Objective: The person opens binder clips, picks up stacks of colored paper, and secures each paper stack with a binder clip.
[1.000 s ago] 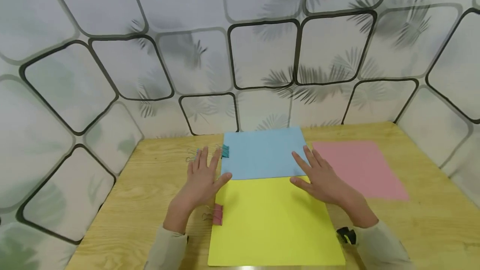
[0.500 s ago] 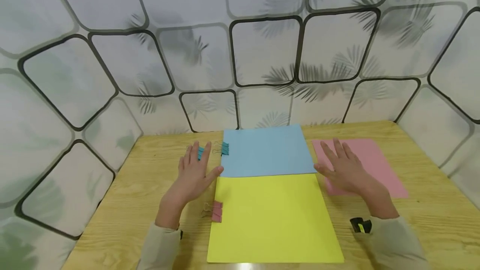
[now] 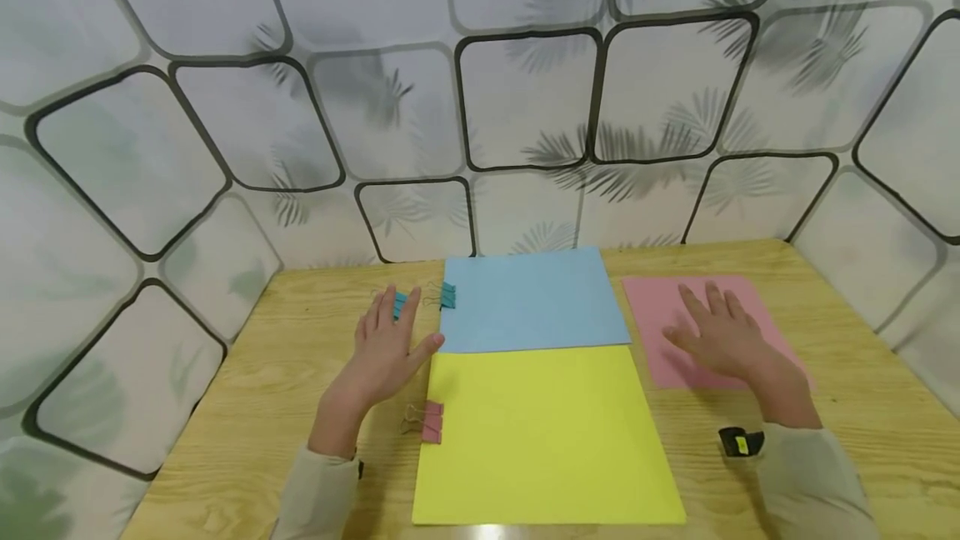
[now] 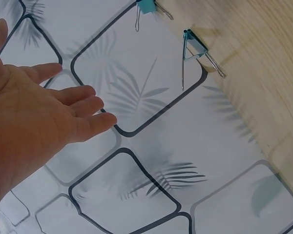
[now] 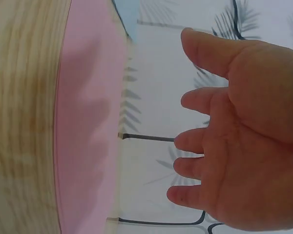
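My left hand (image 3: 384,357) hovers above the table to the left of the paper, fingers spread and holding nothing. Just beyond its fingers lies a teal binder clip (image 3: 401,305), partly hidden by them in the head view. A second teal binder clip (image 3: 447,296) sits at the left edge of the blue paper (image 3: 536,298). Over the pink paper (image 3: 660,307) floats my right hand (image 3: 720,338), palm down with fingers extended; its shadow falls on the sheet in the right wrist view. At the left edge of the yellow paper (image 3: 547,440) is a pink binder clip (image 3: 432,422).
The wooden table (image 3: 270,407) carries all the sheets, with blue behind yellow and pink to their right. A patterned wall covering (image 3: 525,107) rises along the table's back and sides. A black strap (image 3: 741,442) shows at my right wrist.
My right hand has moved right, from beside the blue and yellow papers to above the pink one. My left hand has shifted slightly left, uncovering more of the loose teal clip.
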`<state>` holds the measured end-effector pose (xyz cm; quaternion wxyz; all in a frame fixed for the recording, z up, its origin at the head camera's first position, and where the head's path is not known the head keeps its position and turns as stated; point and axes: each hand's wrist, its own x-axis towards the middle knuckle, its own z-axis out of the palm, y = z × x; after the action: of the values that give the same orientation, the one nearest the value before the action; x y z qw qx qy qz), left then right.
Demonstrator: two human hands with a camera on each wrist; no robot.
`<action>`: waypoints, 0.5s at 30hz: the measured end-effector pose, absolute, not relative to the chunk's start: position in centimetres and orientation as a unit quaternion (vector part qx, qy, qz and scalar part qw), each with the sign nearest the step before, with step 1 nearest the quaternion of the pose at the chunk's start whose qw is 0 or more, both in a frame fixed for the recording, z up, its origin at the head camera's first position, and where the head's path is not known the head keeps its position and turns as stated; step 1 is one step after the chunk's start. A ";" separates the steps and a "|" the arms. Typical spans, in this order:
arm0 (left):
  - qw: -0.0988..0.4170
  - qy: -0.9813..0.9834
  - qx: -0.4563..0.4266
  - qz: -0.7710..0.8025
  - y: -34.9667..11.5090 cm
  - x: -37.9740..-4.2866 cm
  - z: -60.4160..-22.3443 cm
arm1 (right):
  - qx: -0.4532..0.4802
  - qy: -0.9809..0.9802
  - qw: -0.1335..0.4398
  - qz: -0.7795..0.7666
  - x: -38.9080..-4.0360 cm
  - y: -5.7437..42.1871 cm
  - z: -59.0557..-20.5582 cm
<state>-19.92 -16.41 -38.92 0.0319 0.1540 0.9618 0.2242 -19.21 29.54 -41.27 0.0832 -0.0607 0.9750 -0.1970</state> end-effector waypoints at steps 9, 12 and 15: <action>0.038 0.962 0.154 0.223 -16.6 -19.9 -39.0 | -0.047 0.973 0.111 -0.194 -19.2 30.9 -41.6; 0.041 0.963 0.153 0.219 -16.6 -20.0 -39.0 | -0.045 0.973 0.118 -0.193 -19.2 31.3 -41.7; 0.041 0.963 0.153 0.217 -16.7 -20.0 -39.0 | -0.040 0.972 0.127 -0.193 -19.4 31.5 -41.9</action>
<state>-19.96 -16.67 -38.98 0.0413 0.1525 0.9634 0.2167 -19.35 31.52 -41.86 0.1267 -0.0398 0.9722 -0.1930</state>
